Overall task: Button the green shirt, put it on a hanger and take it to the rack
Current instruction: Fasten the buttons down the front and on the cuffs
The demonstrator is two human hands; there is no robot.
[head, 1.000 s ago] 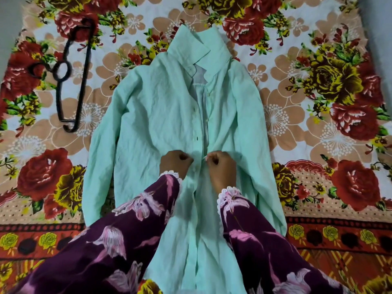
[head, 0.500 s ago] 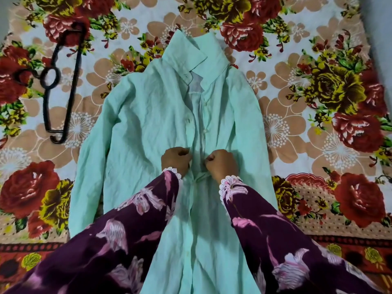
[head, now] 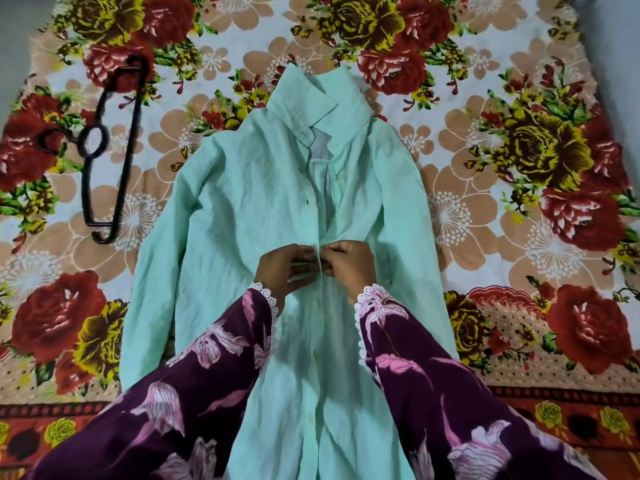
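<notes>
Both forearms in purple floral sleeves reach forward and converge. The left hand (head: 284, 268) and right hand (head: 349, 266) meet knuckle to knuckle, fingers (head: 304, 252) curled and pinching the green shirt (head: 242, 209) placket between them.

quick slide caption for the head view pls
Both hands, left and right, pinch the green shirt placket mid-buttoning on a floral bedspread; hanger lies beside.

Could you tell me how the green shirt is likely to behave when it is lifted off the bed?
The green shirt is creased thin cloth, so it will probably droop and fold. Its upper front looks open, so the panels may part. The black hanger appears rigid and should hold its shape.
</notes>
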